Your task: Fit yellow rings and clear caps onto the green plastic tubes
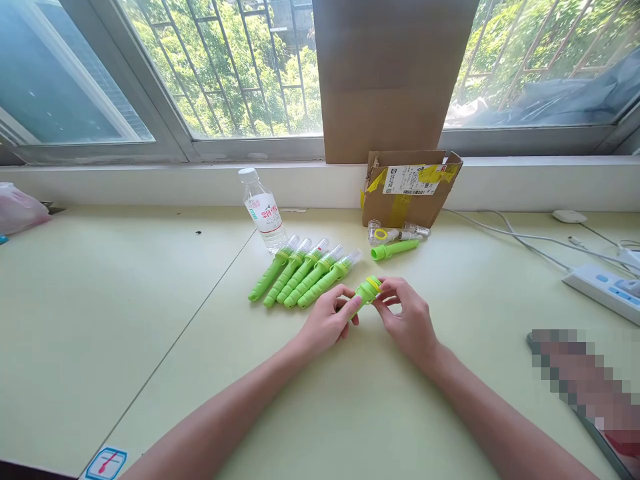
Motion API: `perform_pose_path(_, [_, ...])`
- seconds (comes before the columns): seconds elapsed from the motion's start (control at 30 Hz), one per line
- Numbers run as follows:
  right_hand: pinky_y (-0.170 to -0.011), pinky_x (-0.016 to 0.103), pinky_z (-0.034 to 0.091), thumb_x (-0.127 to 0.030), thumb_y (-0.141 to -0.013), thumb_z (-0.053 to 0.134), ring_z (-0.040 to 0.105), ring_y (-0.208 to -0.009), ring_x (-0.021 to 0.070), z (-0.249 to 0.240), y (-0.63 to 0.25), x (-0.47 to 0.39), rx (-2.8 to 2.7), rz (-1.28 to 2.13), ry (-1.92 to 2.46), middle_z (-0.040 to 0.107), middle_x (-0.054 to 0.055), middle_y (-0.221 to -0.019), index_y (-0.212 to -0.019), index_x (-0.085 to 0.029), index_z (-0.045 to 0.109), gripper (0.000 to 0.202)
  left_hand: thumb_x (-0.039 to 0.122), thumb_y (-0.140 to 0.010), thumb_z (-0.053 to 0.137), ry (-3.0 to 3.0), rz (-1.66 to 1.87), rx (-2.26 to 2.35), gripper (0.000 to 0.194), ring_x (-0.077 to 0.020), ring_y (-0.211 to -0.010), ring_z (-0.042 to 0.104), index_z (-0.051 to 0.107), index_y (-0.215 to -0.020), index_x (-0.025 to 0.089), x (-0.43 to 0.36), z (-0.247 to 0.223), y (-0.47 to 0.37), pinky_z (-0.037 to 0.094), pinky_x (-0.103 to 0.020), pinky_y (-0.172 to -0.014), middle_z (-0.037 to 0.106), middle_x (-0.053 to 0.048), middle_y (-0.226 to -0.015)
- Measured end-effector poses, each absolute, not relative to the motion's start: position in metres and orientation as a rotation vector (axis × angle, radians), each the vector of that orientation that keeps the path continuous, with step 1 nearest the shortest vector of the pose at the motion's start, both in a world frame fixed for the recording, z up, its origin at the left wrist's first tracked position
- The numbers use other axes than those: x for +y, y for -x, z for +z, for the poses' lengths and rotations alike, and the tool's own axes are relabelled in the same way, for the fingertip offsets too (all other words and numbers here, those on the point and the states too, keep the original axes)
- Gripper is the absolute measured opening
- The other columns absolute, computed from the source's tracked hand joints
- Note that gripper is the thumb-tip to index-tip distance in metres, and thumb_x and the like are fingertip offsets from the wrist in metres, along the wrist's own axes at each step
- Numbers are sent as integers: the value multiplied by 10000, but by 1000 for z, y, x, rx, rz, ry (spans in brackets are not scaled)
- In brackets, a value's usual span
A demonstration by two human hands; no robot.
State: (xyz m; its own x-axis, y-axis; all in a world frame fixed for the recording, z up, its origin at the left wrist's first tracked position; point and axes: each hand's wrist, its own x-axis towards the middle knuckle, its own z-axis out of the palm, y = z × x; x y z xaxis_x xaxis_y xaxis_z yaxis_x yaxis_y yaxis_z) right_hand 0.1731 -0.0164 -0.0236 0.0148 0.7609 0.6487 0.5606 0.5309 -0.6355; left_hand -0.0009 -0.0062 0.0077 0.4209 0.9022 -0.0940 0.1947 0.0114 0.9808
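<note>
My left hand (pixel 334 316) is wrapped round the body of a green tube (pixel 367 291). The fingers of my right hand (pixel 407 317) pinch the yellow ring at the tube's upper end. To the left, several green tubes with clear tops (pixel 306 272) lie side by side, slanted. Beyond my hands rests another green tube (pixel 395 250) with a threaded end and no clear top. Behind it are small clear and white parts and a yellow ring (pixel 381 235).
An open cardboard box (pixel 405 203) stands by the windowsill. A water bottle (pixel 263 213) is behind the row of tubes. On the right are a power strip (pixel 603 288), cables and a pixelated flat object (pixel 585 393). A pink bag (pixel 20 208) sits far left.
</note>
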Motion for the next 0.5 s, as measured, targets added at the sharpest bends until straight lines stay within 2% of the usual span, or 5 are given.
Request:
perform_pose_path(0.3, [-574,300,590,-234,-875,579,658,-635,139,-24,-172,-16,-1668,205,1130,658,53,-975,-950,-228,509,102,543,-862,516,-1400,691,997,352,-59,-388,444,521,-913,195,-3,9,4,337,-171,-339,571,30,-655])
perform_pose_path(0.5, [-577,292,595,-226,-860,606,654,-617,126,-20,-170,-17,-1619,265,1107,659,49,-976,-918,-223,513,109,549,-854,529,-1307,671,958,354,-52,-366,433,513,-893,197,-2,8,5,304,-157,-318,587,29,-636])
